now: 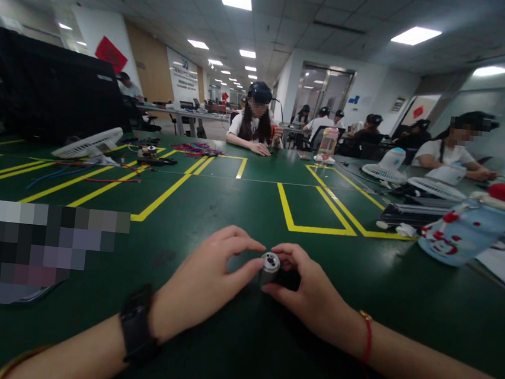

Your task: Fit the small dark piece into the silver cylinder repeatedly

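Observation:
A small silvery metal cylinder [271,263] with dark holes in its top face stands upright at the middle of the near table; it looks like a small electric motor. My left hand [215,269] pinches its upper left rim between thumb and forefinger. From the other side, my right hand [310,284] curls thumb and fingers round the cylinder's lower part. Several fingertips of the right hand are partly hidden behind it. A black watch sits on my left wrist, and a red cord bracelet circles my right one.
Yellow tape lines mark the green table [233,205]. To the right stand a light-blue cup [463,230] with a red top and white fans [384,166]. On the left lie another white fan [89,144] and loose wires [198,148]. A person [254,124] sits opposite.

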A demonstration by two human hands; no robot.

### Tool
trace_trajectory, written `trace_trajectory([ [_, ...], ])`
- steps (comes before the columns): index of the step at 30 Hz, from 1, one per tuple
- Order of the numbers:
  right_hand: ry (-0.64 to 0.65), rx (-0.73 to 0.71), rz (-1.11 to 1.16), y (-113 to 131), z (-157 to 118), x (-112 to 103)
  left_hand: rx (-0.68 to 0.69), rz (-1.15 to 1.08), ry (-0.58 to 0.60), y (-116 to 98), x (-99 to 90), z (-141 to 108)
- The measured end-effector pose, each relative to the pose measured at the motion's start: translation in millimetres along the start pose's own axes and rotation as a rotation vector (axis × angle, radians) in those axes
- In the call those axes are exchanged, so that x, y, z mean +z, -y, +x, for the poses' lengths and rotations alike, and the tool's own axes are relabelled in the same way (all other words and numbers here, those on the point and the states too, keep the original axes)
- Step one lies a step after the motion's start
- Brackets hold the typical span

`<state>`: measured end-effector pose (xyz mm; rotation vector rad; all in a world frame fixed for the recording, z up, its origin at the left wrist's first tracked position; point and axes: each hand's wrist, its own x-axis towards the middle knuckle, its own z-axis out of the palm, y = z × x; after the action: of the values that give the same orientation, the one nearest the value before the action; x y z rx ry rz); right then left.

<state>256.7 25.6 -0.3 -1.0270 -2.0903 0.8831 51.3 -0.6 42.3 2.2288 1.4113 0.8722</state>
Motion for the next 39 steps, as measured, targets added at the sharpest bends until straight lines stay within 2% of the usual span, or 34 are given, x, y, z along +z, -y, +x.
trace_trajectory([
  [3,0.009,-0.025,0.012,1,1,2,0.022,-0.039,-0.031,-14,7.3,12],
  [7,-0.013,-0.045,-0.003,2,2,1,-0.046,-0.024,-0.069,-1,4.0,7],
  [13,-0.023,-0.067,-0.047,-1,1,2,-0.019,0.173,0.138,25,19.4,-7],
  [17,-0.007,-0.109,-0.108,4,1,4,-0.011,0.225,0.146,25,27.7,-6],
  [20,-0.036,-0.066,-0.131,5,-2,-7,-0.047,0.163,0.150,28,20.8,-9],
  [22,-0.101,-0.013,-0.204,-1,-9,-25,-0.098,0.104,0.147,36,10.1,-17],
  [24,-0.204,0.062,-0.326,-17,-22,-54,-0.168,0.069,0.143,47,-3.6,-29],
  [28,-0.447,0.285,-0.593,-72,-66,-127,-0.290,0.058,0.143,68,-27.7,-51],
  [31,-0.521,0.407,-0.747,-113,-102,-175,-0.309,0.032,0.141,75,-33.8,-56],
  [33,-0.505,0.426,-0.825,-127,-117,-192,-0.304,0.016,0.133,75,-32.5,-54],
  [36,-0.566,0.326,-1.039,-118,-116,-186,-0.293,0.009,0.125,73,-27.8,-52],
  [38,-0.624,0.137,-1.147,-95,-101,-161,-0.287,0.010,0.119,72,-25.5,-52],
  [39,-0.598,0.022,-1.143,-81,-90,-144,-0.286,0.012,0.118,72,-24.8,-52],
])
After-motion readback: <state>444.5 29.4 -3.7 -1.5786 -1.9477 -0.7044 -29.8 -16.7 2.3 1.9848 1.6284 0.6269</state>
